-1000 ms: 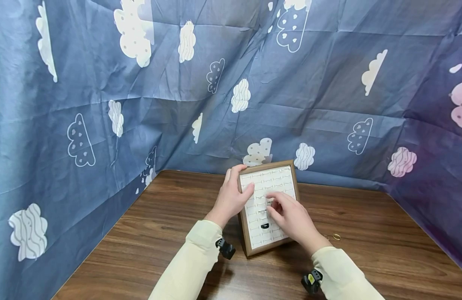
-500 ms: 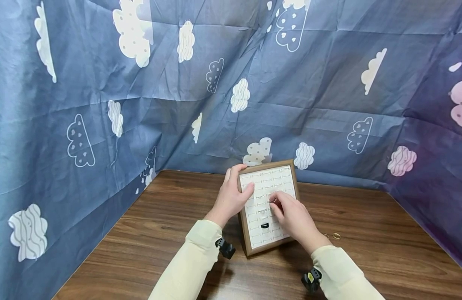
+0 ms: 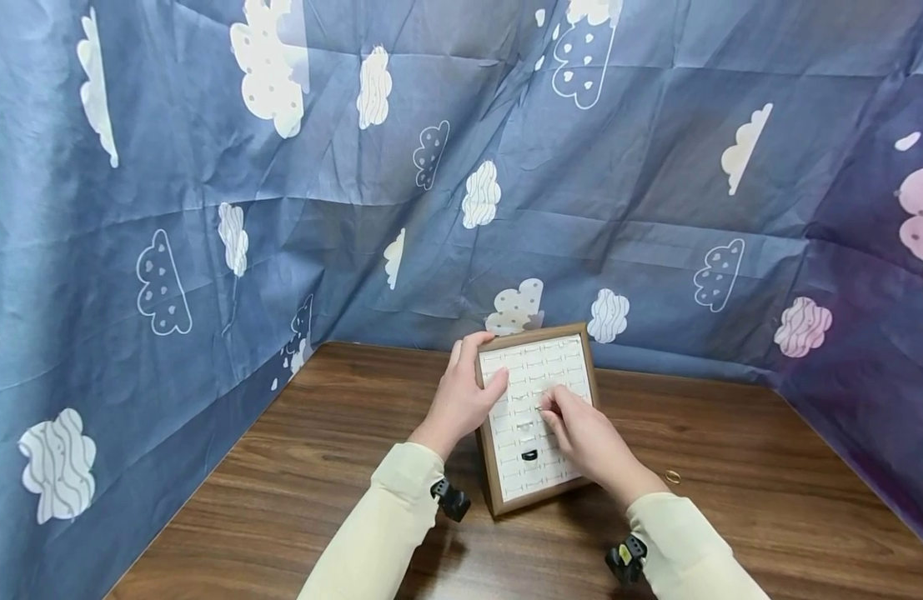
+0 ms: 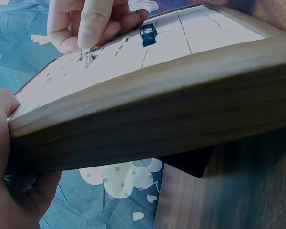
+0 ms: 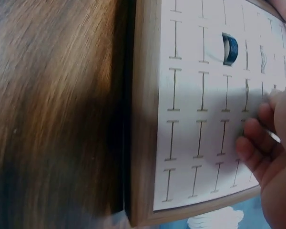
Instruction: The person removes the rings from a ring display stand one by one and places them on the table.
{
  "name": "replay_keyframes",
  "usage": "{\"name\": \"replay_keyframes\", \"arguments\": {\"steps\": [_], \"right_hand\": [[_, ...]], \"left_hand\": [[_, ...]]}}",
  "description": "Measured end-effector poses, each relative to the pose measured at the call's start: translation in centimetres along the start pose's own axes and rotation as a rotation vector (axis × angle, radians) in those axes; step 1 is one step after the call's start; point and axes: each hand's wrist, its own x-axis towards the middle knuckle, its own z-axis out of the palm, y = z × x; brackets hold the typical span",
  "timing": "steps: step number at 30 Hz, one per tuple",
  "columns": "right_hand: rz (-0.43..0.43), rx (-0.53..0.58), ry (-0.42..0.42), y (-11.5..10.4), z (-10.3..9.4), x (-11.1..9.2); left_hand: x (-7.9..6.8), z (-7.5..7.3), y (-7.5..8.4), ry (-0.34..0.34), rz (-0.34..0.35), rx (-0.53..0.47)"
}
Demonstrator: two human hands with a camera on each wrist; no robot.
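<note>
Slotted white ring board in a brown wooden frame (image 3: 566, 367) stands tilted on the brown wood-grain table (image 3: 318, 450), a dark flat piece (image 4: 193, 164) showing beneath it. It looks stiff and light enough for one hand, probably best taken by the frame edges, since the slotted face may be soft. The left hand (image 3: 461, 398) grips its upper left edge, thumb lying over the face. The right hand (image 3: 584, 429) pinches a tiny thin metal ring (image 4: 80, 55) at the board, near its middle; the fingers hide most of it, and whether it is seated in a slot I cannot tell. Such a band should be stiff, almost weightless and slippery, best held between thumb and fingertip. Below it, a glossy dark wide-band ring (image 3: 529, 456) sits in a slot. Just beyond the right wrist, a thin gold-coloured ring (image 3: 672, 477) lies on the table. Blue cloth printed with clouds (image 3: 341, 267) hangs behind.
</note>
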Motion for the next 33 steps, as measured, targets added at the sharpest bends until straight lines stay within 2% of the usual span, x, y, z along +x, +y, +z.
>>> {"name": "replay_keyframes", "arguments": {"steps": [6, 12, 21, 27, 33], "right_hand": [[0.04, 0.1, 0.03, 0.3, 0.0, -0.6], [0.057, 0.069, 0.054, 0.4, 0.2, -0.7], [-0.006, 0.066, 0.141, 0.7, 0.2, -0.7], [-0.022, 0.055, 0.158, 0.8, 0.5, -0.9], [0.004, 0.079, 0.166, 0.7, 0.4, -1.2]], "left_hand": [[0.1, 0.1, -0.1, 0.006, 0.006, 0.005], [0.0, 0.1, 0.0, -0.001, -0.008, 0.008], [0.1, 0.1, -0.1, 0.007, -0.001, -0.001], [0.1, 0.1, -0.1, 0.006, -0.006, -0.002], [0.0, 0.1, -0.1, 0.0, -0.005, 0.001]]}}
